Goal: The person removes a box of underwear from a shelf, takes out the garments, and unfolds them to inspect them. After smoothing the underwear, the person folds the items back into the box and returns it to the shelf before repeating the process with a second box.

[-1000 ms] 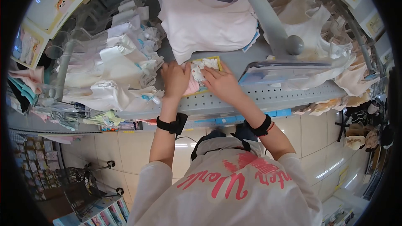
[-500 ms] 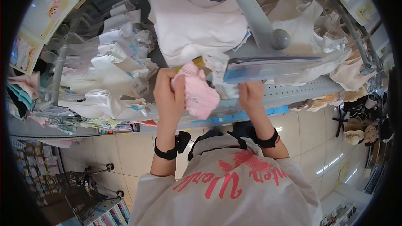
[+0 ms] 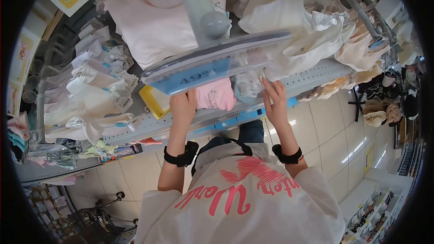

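Observation:
A folded pink garment [image 3: 215, 95] with small print lies low on the grey shelf, partly under a hanging price sign [image 3: 199, 73]. My left hand [image 3: 182, 112] is closed on its left edge, with the fingertips partly hidden by the sign. Just right of the pink piece is a crumpled white and pale-blue garment [image 3: 249, 86]. My right hand [image 3: 276, 101] is at its right side, fingers stretched and apart, the tips at or close to the fabric. Left of my left hand, a yellow-edged box [image 3: 154, 101] rests on the shelf.
A grey rail with a round end [image 3: 214, 24] juts out above the sign. Light pink tops [image 3: 147, 22] hang behind it, white tank tops [image 3: 282, 11] to the right, more white garments [image 3: 90, 92] to the left. A cart [image 3: 97, 221] stands on the tiled floor.
The pink garment has gone from raised in my left hand to low on the shelf. My right hand's fingers have spread from a closed pose. The view has shifted, with the sign now further left.

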Motion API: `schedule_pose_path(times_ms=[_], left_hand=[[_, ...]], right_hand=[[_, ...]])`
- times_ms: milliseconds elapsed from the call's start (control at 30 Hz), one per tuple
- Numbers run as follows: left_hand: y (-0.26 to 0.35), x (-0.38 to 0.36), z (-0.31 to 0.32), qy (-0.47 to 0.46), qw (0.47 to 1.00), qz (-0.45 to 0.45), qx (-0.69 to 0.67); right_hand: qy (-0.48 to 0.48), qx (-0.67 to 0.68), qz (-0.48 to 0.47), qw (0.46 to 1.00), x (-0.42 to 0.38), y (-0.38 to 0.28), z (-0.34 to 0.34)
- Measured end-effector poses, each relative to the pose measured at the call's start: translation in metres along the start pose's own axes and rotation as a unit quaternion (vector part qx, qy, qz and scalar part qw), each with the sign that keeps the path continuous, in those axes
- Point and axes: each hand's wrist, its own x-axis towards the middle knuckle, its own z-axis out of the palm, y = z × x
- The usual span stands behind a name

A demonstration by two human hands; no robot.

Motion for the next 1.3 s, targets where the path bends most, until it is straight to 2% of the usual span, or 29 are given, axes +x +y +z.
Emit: schedule_pose_path(times_ms=[67, 100, 167, 300, 367, 400, 467, 567, 600, 667, 733, 800, 833, 867, 933, 967, 1033, 1100, 1167, 1200, 1233, 1267, 1300], left_hand=[[0.006, 0.001, -0.007, -0.031, 0.998, -0.048, -0.032], [0.008, 0.0, -0.007, -0.032, 0.998, -0.049, -0.031], [0.014, -0.003, -0.002, -0.04, 0.978, -0.06, -0.194], [0.009, -0.013, 0.015, -0.047, 0.957, 0.006, -0.287], [0.01, -0.013, 0.019, -0.025, 0.937, 0.023, -0.347], [0.015, -0.011, 0.015, -0.024, 0.937, 0.023, -0.347], [0.029, -0.004, 0.005, -0.01, 0.942, -0.082, -0.326], [0.01, 0.001, -0.003, -0.001, 0.942, -0.129, -0.311], [-0.006, 0.003, -0.004, -0.001, 0.942, -0.129, -0.311], [-0.036, 0.008, -0.004, 0.036, 0.977, -0.038, -0.208], [-0.035, 0.009, -0.004, 0.045, 0.964, -0.04, -0.26], [-0.032, 0.009, -0.003, -0.054, 0.964, -0.026, -0.261], [-0.005, 0.009, -0.017, -0.154, 0.957, -0.086, -0.23], [0.002, 0.007, -0.012, -0.151, 0.957, -0.088, -0.231], [0.009, 0.004, -0.006, -0.235, 0.942, 0.008, -0.238], [0.008, 0.004, -0.005, -0.235, 0.942, 0.008, -0.239], [0.002, 0.001, 0.003, -0.208, 0.935, -0.074, -0.277], [-0.014, -0.001, 0.007, -0.182, 0.95, -0.087, -0.24], [-0.034, -0.002, 0.011, -0.154, 0.962, -0.099, -0.203], [-0.039, -0.001, 0.012, -0.127, 0.973, -0.06, -0.181], [-0.043, -0.002, 0.014, -0.098, 0.982, -0.021, -0.159], [-0.047, -0.003, 0.017, -0.1, 0.982, -0.021, -0.161], [-0.044, -0.003, 0.016, -0.098, 0.985, -0.033, -0.142]], right_hand=[[0.028, -0.001, -0.058, 0.998, 0.008, -0.028, -0.011], [0.027, 0.0, -0.057, 0.998, 0.011, -0.038, -0.012], [-0.058, 0.247, 0.058, 0.965, 0.014, -0.055, -0.007], [-0.044, 0.264, 0.021, 0.963, 0.033, -0.066, 0.017], [-0.198, 0.24, 0.071, 0.948, 0.032, -0.063, 0.024], [-0.198, 0.24, 0.07, 0.948, 0.032, -0.063, 0.025], [-0.179, 0.25, 0.089, 0.947, 0.03, -0.064, 0.027], [-0.13, 0.257, 0.134, 0.948, 0.025, -0.059, 0.031], [-0.13, 0.257, 0.134, 0.948, 0.024, -0.055, 0.034], [-0.068, 0.32, 0.182, 0.927, 0.022, -0.048, 0.04], [-0.097, 0.327, 0.165, 0.926, 0.021, -0.045, 0.034], [-0.13, 0.334, 0.148, 0.922, 0.016, -0.045, 0.036], [-0.12, 0.34, 0.121, 0.925, 0.013, -0.044, 0.041], [-0.109, 0.346, 0.093, 0.927, 0.012, -0.043, 0.044], [-0.11, 0.342, 0.105, 0.928, 0.015, -0.047, 0.042], [-0.107, 0.336, 0.118, 0.928, 0.015, -0.049, 0.041], [-0.092, 0.342, 0.139, 0.925, 0.015, -0.045, 0.043], [-0.075, 0.347, 0.158, 0.921, 0.014, -0.041, 0.043], [-0.003, 0.385, 0.187, 0.904, 0.012, -0.033, 0.036], [-0.002, 0.383, 0.187, 0.904, 0.01, -0.028, 0.03], [-0.071, 0.345, 0.208, 0.913, 0.005, -0.024, 0.022], [-0.14, 0.304, 0.227, 0.915, 0.001, -0.022, 0.016], [-0.139, 0.303, 0.229, 0.915, -0.003, -0.025, 0.016]])
